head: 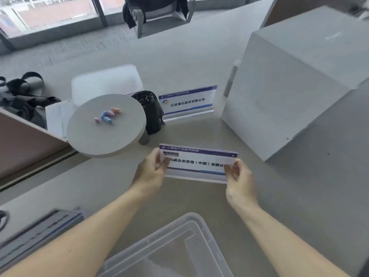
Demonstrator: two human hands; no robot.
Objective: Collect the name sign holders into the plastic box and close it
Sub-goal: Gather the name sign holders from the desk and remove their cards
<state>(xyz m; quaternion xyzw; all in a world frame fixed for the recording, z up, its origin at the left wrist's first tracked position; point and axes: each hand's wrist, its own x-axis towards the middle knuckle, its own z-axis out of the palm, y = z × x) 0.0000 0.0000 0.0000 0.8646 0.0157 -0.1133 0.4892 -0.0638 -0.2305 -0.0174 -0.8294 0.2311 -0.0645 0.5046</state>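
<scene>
A clear acrylic name sign holder (pixel 197 162) with a white card and purple top band is held above the table between both hands. My left hand (pixel 151 170) pinches its left end and my right hand (pixel 238 182) pinches its right end. A second name sign holder (pixel 186 101) stands upright on the table farther back. The clear plastic box (pixel 179 242) sits open at the near edge, below my forearms; I see nothing inside it.
A round grey stand (pixel 105 124) with small coloured pieces sits left of centre, a black roll (pixel 150 112) beside it. A large white box (pixel 289 86) fills the right. A translucent lid or container (pixel 105 82) lies behind the stand. A black bag (pixel 22 94) is at far left.
</scene>
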